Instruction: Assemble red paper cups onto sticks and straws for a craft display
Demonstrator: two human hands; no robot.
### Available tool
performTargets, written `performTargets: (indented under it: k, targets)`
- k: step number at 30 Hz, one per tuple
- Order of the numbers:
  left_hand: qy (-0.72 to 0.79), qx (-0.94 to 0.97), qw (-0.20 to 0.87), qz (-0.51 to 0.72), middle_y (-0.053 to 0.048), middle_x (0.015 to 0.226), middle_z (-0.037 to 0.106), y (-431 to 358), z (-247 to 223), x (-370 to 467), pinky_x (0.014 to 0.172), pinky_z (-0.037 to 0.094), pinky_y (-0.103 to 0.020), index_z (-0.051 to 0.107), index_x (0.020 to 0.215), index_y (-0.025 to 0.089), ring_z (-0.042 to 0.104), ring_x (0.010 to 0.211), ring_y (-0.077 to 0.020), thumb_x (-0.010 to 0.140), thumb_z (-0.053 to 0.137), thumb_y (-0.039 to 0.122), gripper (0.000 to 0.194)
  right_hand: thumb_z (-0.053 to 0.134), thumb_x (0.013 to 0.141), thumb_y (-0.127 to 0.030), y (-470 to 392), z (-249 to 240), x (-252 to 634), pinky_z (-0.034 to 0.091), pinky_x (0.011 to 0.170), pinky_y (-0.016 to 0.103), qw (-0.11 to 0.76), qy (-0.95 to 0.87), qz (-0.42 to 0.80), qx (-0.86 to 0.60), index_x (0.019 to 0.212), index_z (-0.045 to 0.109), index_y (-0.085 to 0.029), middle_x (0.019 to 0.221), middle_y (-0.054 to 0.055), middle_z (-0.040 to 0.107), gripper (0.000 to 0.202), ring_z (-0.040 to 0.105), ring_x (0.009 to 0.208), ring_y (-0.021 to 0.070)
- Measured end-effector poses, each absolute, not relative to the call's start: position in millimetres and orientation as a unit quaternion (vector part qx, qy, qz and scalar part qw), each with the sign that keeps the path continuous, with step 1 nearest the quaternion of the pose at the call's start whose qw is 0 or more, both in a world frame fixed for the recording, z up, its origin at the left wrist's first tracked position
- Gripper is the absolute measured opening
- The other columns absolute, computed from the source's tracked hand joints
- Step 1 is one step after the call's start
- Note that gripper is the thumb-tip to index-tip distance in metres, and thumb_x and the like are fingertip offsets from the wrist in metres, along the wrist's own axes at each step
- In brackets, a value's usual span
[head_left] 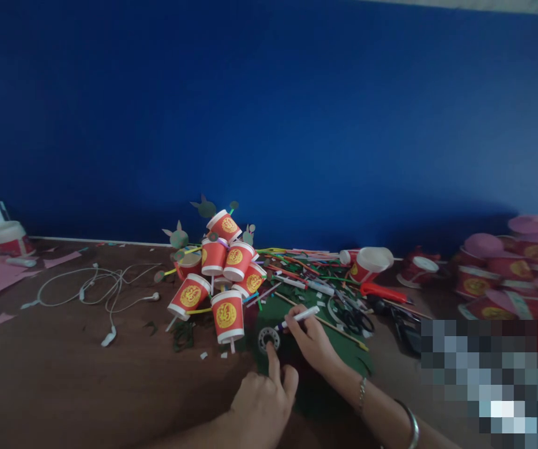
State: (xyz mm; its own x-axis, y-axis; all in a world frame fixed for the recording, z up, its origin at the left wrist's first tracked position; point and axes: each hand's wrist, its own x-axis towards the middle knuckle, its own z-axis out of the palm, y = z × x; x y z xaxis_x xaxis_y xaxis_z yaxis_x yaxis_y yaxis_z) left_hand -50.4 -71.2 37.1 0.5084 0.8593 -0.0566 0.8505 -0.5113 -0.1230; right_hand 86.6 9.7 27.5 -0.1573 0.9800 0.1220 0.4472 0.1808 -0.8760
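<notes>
My left hand (265,396) has its index finger stretched onto the lower edge of a small grey ring with marks around its rim (263,340), pressing it down. The other fingers are curled in. The ring lies flat on dark green paper (344,362). In my right hand (313,346) is a white marker (305,315), held in a pinch. Its purple tip points left and sits at or very near the ring's right edge; whether it touches the paper I cannot tell. Left of the ring stands a stack of red paper cups (228,315) joined with coloured sticks and rabbit-shaped cutouts.
White earphones (108,337) lie tangled on the left of the brown table. Behind my right hand are scissors (356,318), a red-handled tool (386,292) and several coloured sticks. More red cups (477,284) with pink discs stand far right. A blue wall (269,125) rises behind.
</notes>
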Motion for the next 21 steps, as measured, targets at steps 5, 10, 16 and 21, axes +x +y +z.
performTargets:
  k: [5,10,16,21]
  targets:
    - [-0.495,-0.867,0.053,0.031,-0.032,0.126,0.050,-72.8,31.9,-50.9,0.047,0.054,-0.032,0.050,0.107,0.016,0.068,0.058,-0.0230,0.087,0.043,0.019,0.021,0.041,0.088,-0.041,2.8,28.4,89.2,0.044,0.069,0.030,0.378,-0.669,0.348,-0.538,0.076,0.047,-0.021,0.069,0.001,0.057,0.024,0.058,0.070,0.0185]
    - [-0.494,-0.867,0.056,0.034,-0.031,0.127,0.049,-72.4,29.4,-51.3,0.047,0.054,-0.032,0.050,0.107,0.016,0.068,0.058,-0.0222,0.087,0.043,0.019,0.021,0.042,0.089,-0.038,-2.4,25.7,92.7,0.042,0.068,0.029,0.378,-0.670,0.334,-0.545,0.075,0.047,-0.021,0.069,0.001,0.057,0.023,0.057,0.071,0.0179]
    - [-0.491,-0.870,0.045,0.030,-0.031,0.127,0.049,-71.1,30.8,-51.8,0.048,0.054,-0.032,0.050,0.102,0.015,0.068,0.058,-0.0219,0.087,0.042,0.018,0.017,0.042,0.090,-0.038,-14.8,22.9,94.1,0.041,0.064,0.027,0.376,-0.673,0.329,-0.545,0.075,0.048,-0.021,0.070,0.000,0.056,0.023,0.052,0.067,0.0160]
    - [-0.489,-0.871,0.037,0.035,-0.032,0.128,0.048,-70.8,33.7,-51.8,0.048,0.054,-0.032,0.051,0.099,0.014,0.067,0.056,-0.0210,0.086,0.043,0.017,0.016,0.041,0.091,-0.037,-23.1,19.2,96.1,0.039,0.062,0.027,0.373,-0.689,0.313,-0.537,0.076,0.047,-0.021,0.070,0.000,0.054,0.022,0.050,0.067,0.0158]
